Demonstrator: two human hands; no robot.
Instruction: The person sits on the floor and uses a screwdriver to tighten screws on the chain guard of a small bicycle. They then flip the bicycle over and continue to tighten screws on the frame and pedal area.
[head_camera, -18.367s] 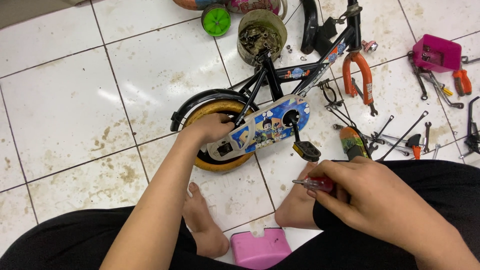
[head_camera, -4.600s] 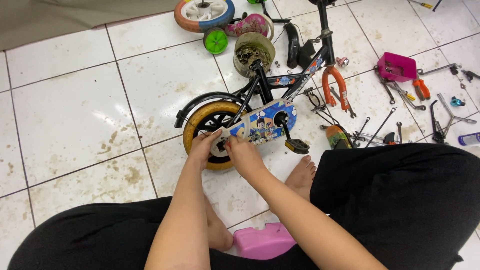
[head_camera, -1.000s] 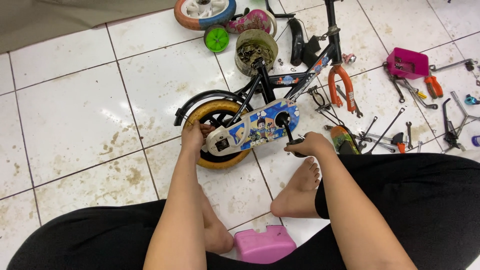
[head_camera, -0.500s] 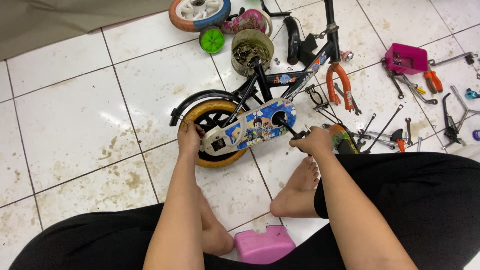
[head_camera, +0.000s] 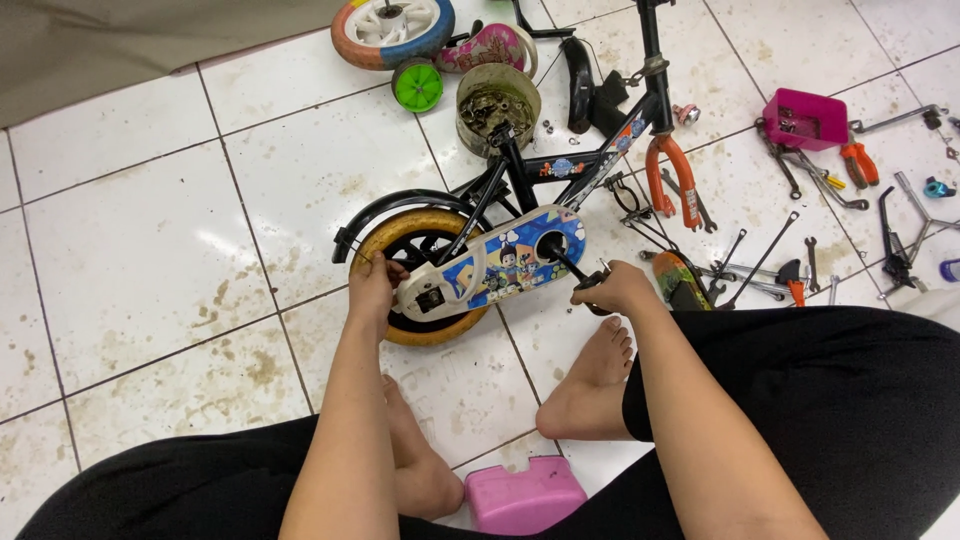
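Floor: white tiles (head_camera: 130, 270) with brown stains carried everything; a grey cloth (head_camera: 120, 45) covered the far left corner.
Loose wheels: 1 white wheel with a multicoloured tyre (head_camera: 392, 28) lay at the top, with a small green wheel (head_camera: 418, 85) just beside it.
Left hand: the left hand (head_camera: 372, 285) rested on the yellow rear tyre (head_camera: 385, 240), its fingers curled over the rim beside the chain guard; it was closed on the tyre.
Bicycle: the small child's bicycle (head_camera: 520, 215) lay on its side on the floor in front of the person, black frame pointing away, a black mudguard arching over the rear tyre.
Chain guard: a blue and white chain guard with cartoon pictures (head_camera: 495, 265) sat between the 2 hands.
Pink block: a pink plastic block (head_camera: 525, 495) lay near the bare feet, closest to the camera.
Right hand: the right hand (head_camera: 612, 290) was clamped around the pedal (head_camera: 598, 295) at the end of the black crank; most of the pedal was hidden by the fingers.
Fork: an orange fork (head_camera: 668, 180) lay by the frame.
Tools: spanners (head_camera: 755, 265) were scattered to the right, near a pink tray (head_camera: 805, 118) and orange-handled pliers (head_camera: 858, 165).
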